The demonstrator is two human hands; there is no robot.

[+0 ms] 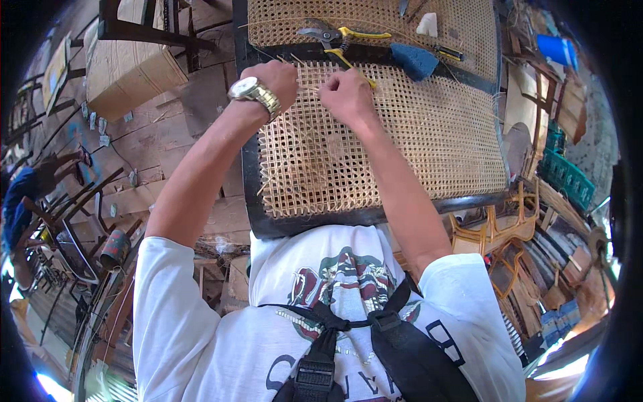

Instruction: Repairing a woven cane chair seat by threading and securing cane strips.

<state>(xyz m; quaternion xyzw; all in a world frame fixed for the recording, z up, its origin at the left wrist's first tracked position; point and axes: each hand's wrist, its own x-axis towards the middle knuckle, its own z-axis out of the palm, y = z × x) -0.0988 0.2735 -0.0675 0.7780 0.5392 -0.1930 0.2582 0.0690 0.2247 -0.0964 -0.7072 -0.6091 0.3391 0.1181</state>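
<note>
Cardboard box (134,79) leftward, green crate (568,179) rightward

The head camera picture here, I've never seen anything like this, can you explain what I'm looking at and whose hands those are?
There is no machine here: these are a person's own bare hands. A wide fisheye camera on the head looks down, so straight edges bend near the rim.

In front is a tan, open-weave cane panel set in a dark, glossy frame. The left hand, with a gold-coloured metal watch on its wrist, and the right hand are close to the weave, fingers curled. Whether they hold a thin strand is too small to tell.

Beyond them lie yellow-handled metal shears, a rough blue lump, a small white block and a slim yellow-and-black tool.
</note>
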